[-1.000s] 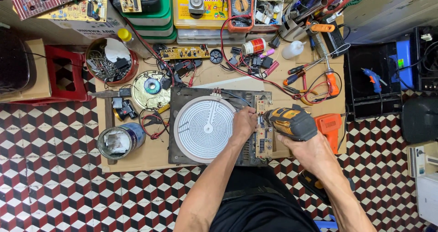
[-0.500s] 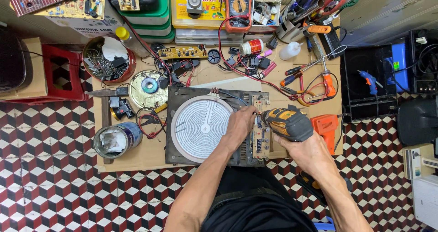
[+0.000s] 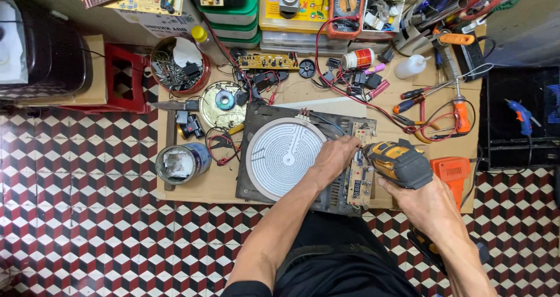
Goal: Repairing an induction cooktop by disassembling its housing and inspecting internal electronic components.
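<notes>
My left hand (image 3: 335,157) pressing on the opened cooktop (image 3: 303,154) beside its white round heating plate (image 3: 284,155), my right hand (image 3: 420,198) gripping a yellow-black power drill (image 3: 399,163) over the circuit board (image 3: 360,174), cluttered workbench (image 3: 192,183)

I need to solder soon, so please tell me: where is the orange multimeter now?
In the head view, the orange multimeter stands at the top edge, right of centre, on the yellow box, just above the small red-and-white can.

Tin (image 3: 184,163) left of cooktop (image 3: 286,154), drill (image 3: 399,164) right

bare forearms, dark trousers with a belt, no sleeves
</notes>
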